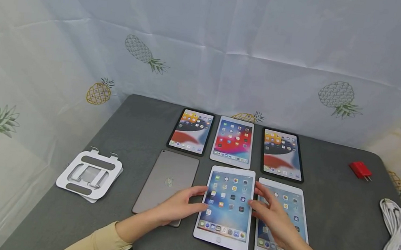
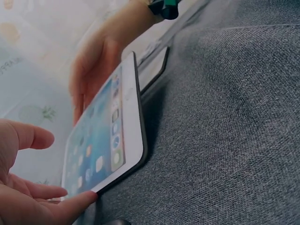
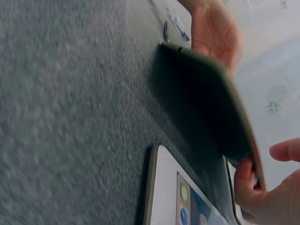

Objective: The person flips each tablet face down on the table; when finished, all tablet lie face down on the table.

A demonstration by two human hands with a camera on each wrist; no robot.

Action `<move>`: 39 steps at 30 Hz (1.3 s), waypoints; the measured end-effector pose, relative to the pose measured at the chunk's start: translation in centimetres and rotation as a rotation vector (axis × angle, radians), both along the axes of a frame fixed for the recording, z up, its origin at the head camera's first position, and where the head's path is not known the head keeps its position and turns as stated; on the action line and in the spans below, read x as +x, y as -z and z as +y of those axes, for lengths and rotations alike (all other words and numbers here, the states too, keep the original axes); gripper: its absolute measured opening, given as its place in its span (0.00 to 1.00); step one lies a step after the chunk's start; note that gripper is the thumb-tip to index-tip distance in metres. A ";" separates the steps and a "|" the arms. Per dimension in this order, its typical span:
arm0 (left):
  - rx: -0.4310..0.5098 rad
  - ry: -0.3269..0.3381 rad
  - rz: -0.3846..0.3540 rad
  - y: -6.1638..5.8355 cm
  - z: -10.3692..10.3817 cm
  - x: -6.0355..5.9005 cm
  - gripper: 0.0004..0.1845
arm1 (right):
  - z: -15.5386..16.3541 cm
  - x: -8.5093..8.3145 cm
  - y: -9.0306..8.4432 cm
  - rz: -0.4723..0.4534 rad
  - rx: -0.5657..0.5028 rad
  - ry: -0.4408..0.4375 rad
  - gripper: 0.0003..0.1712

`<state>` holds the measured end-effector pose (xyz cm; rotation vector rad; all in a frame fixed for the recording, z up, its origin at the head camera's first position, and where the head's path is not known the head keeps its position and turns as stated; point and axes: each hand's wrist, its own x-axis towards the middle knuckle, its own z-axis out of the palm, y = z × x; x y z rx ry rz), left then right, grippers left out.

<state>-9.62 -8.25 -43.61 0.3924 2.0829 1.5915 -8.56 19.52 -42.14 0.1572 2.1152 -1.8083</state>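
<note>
While my left hand (image 1: 177, 206) pinches the left edge of the white tablet (image 1: 226, 205) and my right hand (image 1: 273, 218) grips its right edge, the tablet is tipped up off the grey counter (image 1: 337, 221), as both wrist views show. It sits at the centre of the front row. At nine o'clock from it lies a face-down grey tablet (image 1: 166, 182); at three o'clock, under my right wrist, another lit white tablet (image 1: 291, 216). Three more tablets run across twelve o'clock. Farther out, a folding stand (image 1: 89, 174) at nine, a red plug (image 1: 361, 170) and white cable (image 1: 395, 239) at three. By my judgement, the lift has only begun.
</note>
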 end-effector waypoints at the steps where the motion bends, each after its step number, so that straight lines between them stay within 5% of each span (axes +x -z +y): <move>1: -0.006 0.010 0.006 0.0 0.1 0.0 0.33 | 0.1 -0.1 0.0 0.021 0.018 -0.007 0.41; 9: -0.002 0.043 0.011 0.2 1.0 -0.2 0.33 | 0.1 -0.7 -1.2 0.149 0.124 -0.027 0.42; 25: 0.030 0.075 -0.052 0.3 1.8 -0.1 0.36 | -2.7 -2.2 -2.8 0.267 0.019 -0.102 0.40; 39: 0.005 0.063 -0.006 -3.0 2.7 1.0 0.46 | -4.6 -3.1 -2.7 0.320 0.048 -0.120 0.39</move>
